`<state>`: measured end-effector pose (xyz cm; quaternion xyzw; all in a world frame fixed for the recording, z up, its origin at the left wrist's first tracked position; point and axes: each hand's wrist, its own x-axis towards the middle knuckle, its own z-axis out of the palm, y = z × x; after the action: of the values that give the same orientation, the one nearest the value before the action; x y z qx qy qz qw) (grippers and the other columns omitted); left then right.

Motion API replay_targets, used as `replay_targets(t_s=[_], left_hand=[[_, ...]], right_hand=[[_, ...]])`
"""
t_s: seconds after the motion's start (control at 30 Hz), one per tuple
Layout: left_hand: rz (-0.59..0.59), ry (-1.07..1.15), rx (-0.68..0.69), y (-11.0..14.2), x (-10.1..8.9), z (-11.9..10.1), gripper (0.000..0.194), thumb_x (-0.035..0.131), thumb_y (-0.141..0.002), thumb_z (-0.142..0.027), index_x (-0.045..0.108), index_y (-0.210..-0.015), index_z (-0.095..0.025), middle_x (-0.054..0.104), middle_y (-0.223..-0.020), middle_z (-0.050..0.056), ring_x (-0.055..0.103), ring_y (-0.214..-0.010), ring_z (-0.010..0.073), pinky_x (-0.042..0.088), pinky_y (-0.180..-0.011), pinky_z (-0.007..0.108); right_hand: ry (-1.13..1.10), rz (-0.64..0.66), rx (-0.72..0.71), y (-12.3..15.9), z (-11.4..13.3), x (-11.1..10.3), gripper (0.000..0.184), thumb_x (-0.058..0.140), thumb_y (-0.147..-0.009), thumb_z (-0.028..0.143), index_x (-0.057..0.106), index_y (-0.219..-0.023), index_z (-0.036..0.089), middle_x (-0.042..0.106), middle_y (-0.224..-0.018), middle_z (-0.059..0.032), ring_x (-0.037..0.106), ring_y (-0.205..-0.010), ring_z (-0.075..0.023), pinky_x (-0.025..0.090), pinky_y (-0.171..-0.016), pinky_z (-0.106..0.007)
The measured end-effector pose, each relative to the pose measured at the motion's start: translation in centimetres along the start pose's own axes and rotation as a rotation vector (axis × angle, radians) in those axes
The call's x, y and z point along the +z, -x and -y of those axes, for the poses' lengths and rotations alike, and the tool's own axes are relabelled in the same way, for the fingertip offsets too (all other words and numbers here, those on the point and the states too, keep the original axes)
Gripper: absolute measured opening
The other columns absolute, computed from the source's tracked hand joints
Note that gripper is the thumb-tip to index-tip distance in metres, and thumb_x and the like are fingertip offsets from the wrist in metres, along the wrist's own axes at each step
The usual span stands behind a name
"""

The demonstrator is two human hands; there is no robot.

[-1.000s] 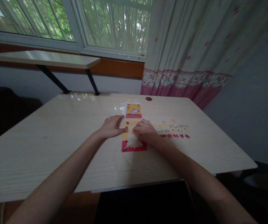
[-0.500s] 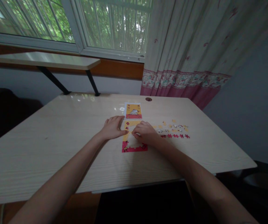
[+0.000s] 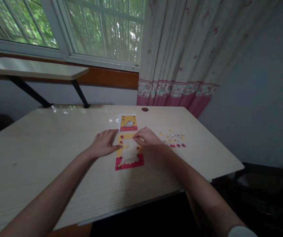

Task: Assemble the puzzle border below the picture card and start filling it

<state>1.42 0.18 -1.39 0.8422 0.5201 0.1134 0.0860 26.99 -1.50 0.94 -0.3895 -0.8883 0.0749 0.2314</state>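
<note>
A jigsaw puzzle border [image 3: 129,166], yellow above and red below, lies on the table around a pale open middle. A small yellow puzzle piece [image 3: 126,147] shows inside it. My left hand [image 3: 103,144] lies flat at the border's left side, fingers spread and thumb on its edge. Over the upper right of the border, my right hand [image 3: 146,138] is closed in a pinch; whatever is between its fingertips is too small to make out. Directly behind the border is a reference picture [image 3: 128,122] of a white animal on yellow and red.
Loose yellow and white pieces [image 3: 172,136] lie to the right, with a row of red pieces [image 3: 178,145] in front, partly behind my right arm. A raised shelf [image 3: 33,67] stands at the back left. A cable hole [image 3: 145,109] is near the table's back edge.
The view has turned to the right, so the table appears further left. My right hand has moved up and right from the puzzle's middle, uncovering the small yellow piece. My left hand stays in place.
</note>
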Motion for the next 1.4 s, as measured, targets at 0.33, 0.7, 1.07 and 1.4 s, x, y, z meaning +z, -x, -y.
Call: replay_targets(t_s=[0.33, 0.7, 1.07, 1.4], left_hand=[[0.069, -0.097, 0.039, 0.2, 0.0, 0.5, 0.083, 0.029, -0.082, -0.073, 0.040, -0.140, -0.015, 0.040, -0.145, 0.016, 0.034, -0.133, 0.0350, 0.028, -0.106, 0.051], [0.092, -0.121, 0.086, 0.2, -0.6, 0.6, 0.067, 0.025, -0.089, -0.065, 0.043, -0.139, -0.026, 0.042, -0.144, 0.014, 0.036, -0.133, 0.0344, 0.032, -0.103, 0.054], [0.075, -0.108, 0.096, 0.2, -0.4, 0.9, 0.071, 0.027, -0.086, -0.069, 0.043, -0.140, -0.027, 0.042, -0.143, 0.013, 0.038, -0.130, 0.0348, 0.032, -0.103, 0.053], [0.061, -0.128, 0.105, 0.0, 0.0, 1.6, 0.077, 0.032, -0.082, -0.072, 0.041, -0.141, -0.024, 0.042, -0.145, 0.013, 0.038, -0.131, 0.0361, 0.032, -0.103, 0.049]], right_hand=[[0.025, -0.126, 0.272, 5.0, -8.2, -7.8, 0.018, 0.055, -0.086, 0.026, 0.071, -0.089, 0.017, 0.071, -0.086, -0.0059, 0.058, -0.076, -0.0151, 0.042, -0.073, -0.028], [-0.003, -0.607, 0.646, 15.0, -16.8, -9.9, 0.034, 0.054, -0.079, 0.042, 0.071, -0.088, 0.013, 0.068, -0.077, -0.0084, 0.054, -0.065, -0.0167, 0.042, -0.063, -0.030], [-0.028, -0.561, 0.670, 16.8, -16.6, -9.1, 0.042, 0.053, -0.078, 0.050, 0.070, -0.087, 0.013, 0.068, -0.075, -0.0086, 0.054, -0.064, -0.0164, 0.043, -0.064, -0.030], [0.016, -0.413, 0.643, 16.5, -15.6, -9.2, 0.032, 0.054, -0.075, 0.043, 0.071, -0.078, 0.016, 0.069, -0.071, -0.0071, 0.055, -0.062, -0.0164, 0.043, -0.061, -0.029]])
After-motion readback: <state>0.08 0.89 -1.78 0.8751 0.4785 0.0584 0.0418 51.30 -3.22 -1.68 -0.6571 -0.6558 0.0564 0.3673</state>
